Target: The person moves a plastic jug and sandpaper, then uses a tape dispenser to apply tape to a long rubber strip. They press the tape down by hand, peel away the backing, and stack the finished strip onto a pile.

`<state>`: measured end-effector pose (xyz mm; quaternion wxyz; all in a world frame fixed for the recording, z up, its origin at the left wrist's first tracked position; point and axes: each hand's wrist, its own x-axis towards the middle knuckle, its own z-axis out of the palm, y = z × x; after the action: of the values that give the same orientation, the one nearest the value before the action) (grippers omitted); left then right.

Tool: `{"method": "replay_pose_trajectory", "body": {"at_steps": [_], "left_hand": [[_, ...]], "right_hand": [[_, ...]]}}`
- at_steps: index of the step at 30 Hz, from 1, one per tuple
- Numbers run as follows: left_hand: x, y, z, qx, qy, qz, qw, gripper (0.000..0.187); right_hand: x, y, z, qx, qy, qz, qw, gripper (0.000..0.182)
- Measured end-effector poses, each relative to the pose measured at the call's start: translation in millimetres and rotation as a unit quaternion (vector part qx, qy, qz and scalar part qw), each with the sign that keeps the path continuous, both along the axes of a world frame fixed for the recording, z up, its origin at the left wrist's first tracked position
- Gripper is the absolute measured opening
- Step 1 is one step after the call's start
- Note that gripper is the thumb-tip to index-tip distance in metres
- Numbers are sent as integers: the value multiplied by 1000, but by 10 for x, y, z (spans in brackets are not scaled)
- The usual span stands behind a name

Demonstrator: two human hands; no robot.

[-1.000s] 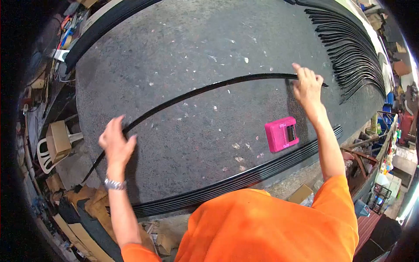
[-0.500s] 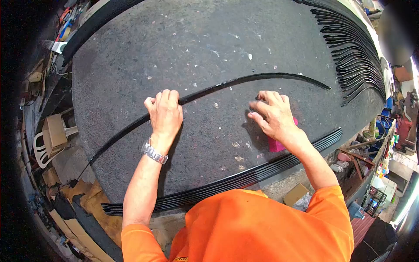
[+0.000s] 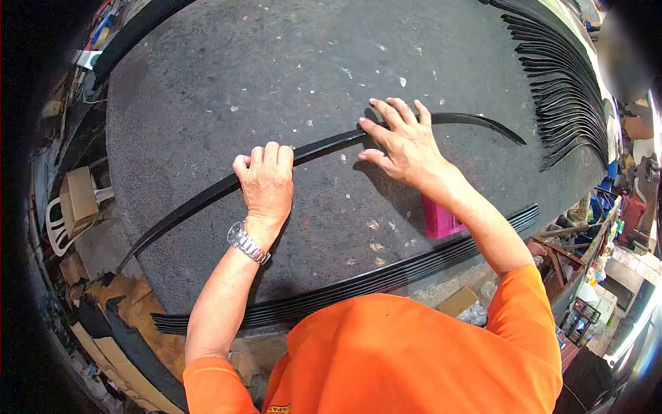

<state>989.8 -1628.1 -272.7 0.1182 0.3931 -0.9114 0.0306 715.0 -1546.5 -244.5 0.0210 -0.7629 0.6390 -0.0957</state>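
Observation:
A long, thin black strip (image 3: 324, 147) lies across the dark grey worktable (image 3: 276, 69), running from the lower left edge to the right. My left hand (image 3: 265, 183), with a metal watch at the wrist, rests on the strip near its middle, fingers curled over its far edge. My right hand (image 3: 402, 141) lies flat on the strip further right, fingers spread and pressing down. A pink box (image 3: 438, 221) sits on the table partly hidden under my right forearm.
A bundle of black strips (image 3: 386, 276) lies along the near table edge. Several more black strips (image 3: 562, 90) are fanned out at the far right. Cardboard boxes (image 3: 79, 200), a white plastic chair and clutter fill the floor on the left.
My right hand has moved from near the pink box up onto the strip. My left hand stays on the strip at about the same spot. The view has shifted slightly.

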Motion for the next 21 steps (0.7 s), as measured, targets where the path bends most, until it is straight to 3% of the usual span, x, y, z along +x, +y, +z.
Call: {"method": "replay_pose_trajectory", "body": {"at_steps": [13, 16, 21], "left_hand": [[-12, -34, -17, 23, -6, 25, 999, 25], [-11, -54, 63, 51, 6, 15, 999, 33], [79, -64, 1, 95, 29, 15, 995, 23]], "right_hand": [[563, 187, 243, 15, -90, 81, 993, 51], [535, 375, 151, 74, -90, 48, 992, 64], [677, 732, -90, 120, 9, -4, 993, 74]]}}
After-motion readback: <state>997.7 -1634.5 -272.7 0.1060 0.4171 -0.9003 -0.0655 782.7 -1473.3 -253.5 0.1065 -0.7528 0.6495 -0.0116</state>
